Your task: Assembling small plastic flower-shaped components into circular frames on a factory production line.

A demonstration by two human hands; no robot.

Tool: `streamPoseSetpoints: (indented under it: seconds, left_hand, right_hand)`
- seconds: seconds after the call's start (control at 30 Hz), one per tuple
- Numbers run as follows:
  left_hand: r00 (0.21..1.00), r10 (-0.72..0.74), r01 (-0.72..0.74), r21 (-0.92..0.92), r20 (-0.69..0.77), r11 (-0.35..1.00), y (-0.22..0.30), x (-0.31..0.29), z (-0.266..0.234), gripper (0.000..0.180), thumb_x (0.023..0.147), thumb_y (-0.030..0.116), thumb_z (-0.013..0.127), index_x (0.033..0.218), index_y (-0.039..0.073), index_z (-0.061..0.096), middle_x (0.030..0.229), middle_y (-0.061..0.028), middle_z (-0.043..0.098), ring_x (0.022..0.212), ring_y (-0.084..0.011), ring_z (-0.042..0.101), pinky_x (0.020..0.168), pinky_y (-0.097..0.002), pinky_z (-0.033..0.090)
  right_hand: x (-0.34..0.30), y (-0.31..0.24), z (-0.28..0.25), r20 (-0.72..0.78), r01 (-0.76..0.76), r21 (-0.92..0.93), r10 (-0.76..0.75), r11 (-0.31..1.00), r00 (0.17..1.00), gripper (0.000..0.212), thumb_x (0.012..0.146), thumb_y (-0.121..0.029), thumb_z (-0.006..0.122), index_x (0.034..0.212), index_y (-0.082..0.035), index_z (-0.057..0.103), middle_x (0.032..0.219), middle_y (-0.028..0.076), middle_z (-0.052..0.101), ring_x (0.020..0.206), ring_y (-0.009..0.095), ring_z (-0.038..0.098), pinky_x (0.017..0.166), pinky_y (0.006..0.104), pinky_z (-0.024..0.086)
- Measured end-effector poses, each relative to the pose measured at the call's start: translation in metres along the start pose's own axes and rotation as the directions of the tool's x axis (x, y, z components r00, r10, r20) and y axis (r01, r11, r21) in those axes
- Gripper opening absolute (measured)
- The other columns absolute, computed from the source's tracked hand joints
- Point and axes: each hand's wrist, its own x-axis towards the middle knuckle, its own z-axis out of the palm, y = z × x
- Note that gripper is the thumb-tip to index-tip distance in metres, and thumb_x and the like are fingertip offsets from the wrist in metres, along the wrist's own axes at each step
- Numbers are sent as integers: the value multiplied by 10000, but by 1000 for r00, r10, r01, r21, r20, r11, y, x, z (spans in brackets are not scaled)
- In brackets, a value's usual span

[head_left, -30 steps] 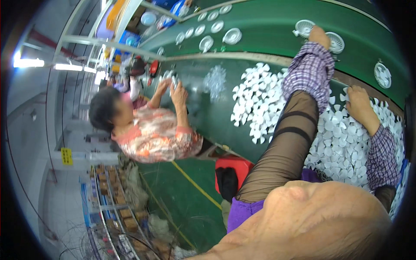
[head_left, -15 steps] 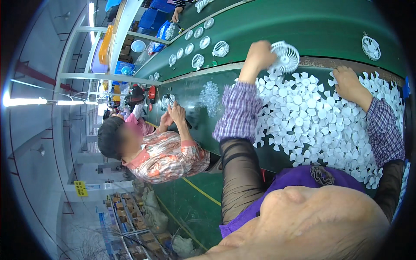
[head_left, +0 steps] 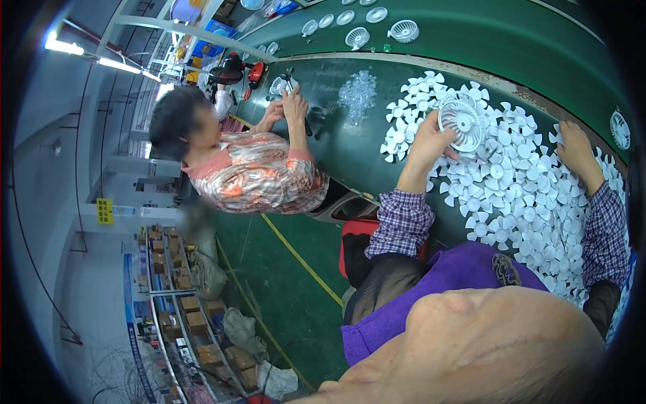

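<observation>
My left hand [head_left: 428, 147] is closed around the edge of a round white slatted fan housing [head_left: 463, 124]. It holds the housing tilted above a broad heap of small white fan blades [head_left: 515, 182]. Toward the far right edge of the heap, my right hand [head_left: 577, 151] has its fingers bent, with a white fan blade [head_left: 556, 134] at the fingertips. The undersides of those fingers are hidden. Checked sleeves cover both my forearms.
Beyond the heap runs a green conveyor belt [head_left: 471, 40] carrying several white fan parts [head_left: 404, 31]. Small clear pieces [head_left: 358, 96] lie left of the heap on the dark bench [head_left: 323, 77]. A co-worker in a patterned top [head_left: 252, 178] sits at the left, handling a tool.
My left hand has come back from the belt's edge to over the blade heap, bringing the fan housing. My right hand stays at the heap with the blade. The view has shifted.
</observation>
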Motion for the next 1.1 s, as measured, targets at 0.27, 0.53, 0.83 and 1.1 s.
streamPoseSetpoints:
  seconds: [0.27,0.53,0.83,1.1]
  left_hand:
    - [971,10,111,-483,240,869,-16,-27,23,435,814,58,655,1204,20,464,1021,-135,629,808,-227,685,498,-317,603]
    - [989,-45,95,-363,144,927,-19,-15,51,386,853,217,663,1153,52,486,941,-62,633,722,-163,670,437,-291,545]
    - [987,25,77,-610,157,789,-13,-2,54,319,915,177,553,1195,40,481,1032,-121,632,859,-220,673,582,-399,609]
    - [993,41,34,-591,112,806,-18,9,57,258,899,141,579,1122,24,522,996,-117,634,830,-234,678,584,-410,612]
  right_hand:
    - [2,0,-1,-5,15,-32,-15,999,1000,364,732,-45,583,1079,42,517,1054,209,569,1022,358,543,884,425,452]
    - [0,-2,-3,9,-11,-24,11,1000,1000,355,724,-46,605,1062,37,533,1038,209,572,1016,356,546,885,429,450]
    - [-2,-4,-4,-21,1,-9,-1,1000,1000,352,722,-43,622,1052,42,533,1045,213,569,1018,360,544,892,427,446]
    - [5,-6,-3,54,-37,-39,39,999,998,359,719,-39,626,1054,48,531,1064,219,566,1036,360,537,908,417,440]
